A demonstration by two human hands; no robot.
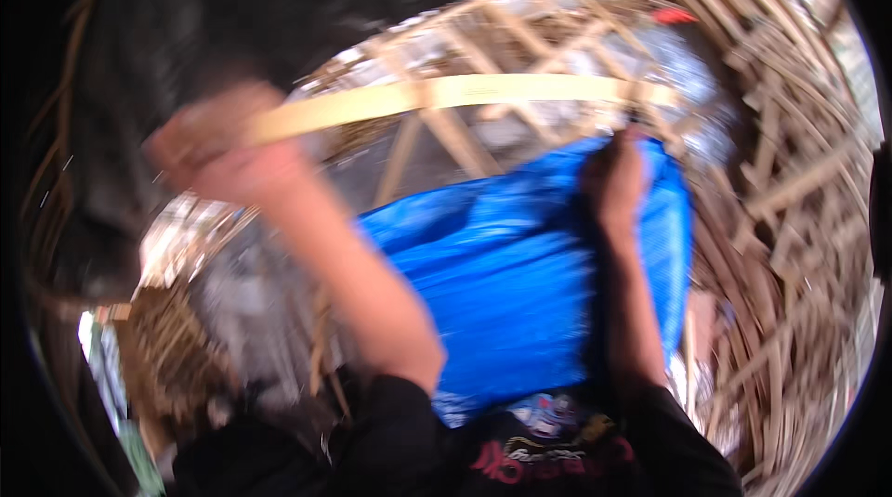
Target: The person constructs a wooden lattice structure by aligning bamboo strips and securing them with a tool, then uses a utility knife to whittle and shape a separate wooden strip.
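Observation:
A long pale yellow bamboo strip [483, 88] stretches across in front of me, bowed slightly upward. My left hand [223, 144], smeared by motion, is closed on its left end, and that arm reaches out to the far left. Near the strip's other end my right hand [618, 176] is a closed fist above the blue sheet. Something small and dark [635, 113] juts up from this fist against the strip; its kind is too blurred to tell. Blue plastic sheeting [502, 265] covers my lap and rises to just below my right hand.
Crossed bamboo slats [465, 139] lie beyond the sheet. On the right, a heap of strips and sticks [790, 181] curves round me. Dark sheeting [223, 14] hangs at the upper left. A small red thing [674, 16] lies at the far right.

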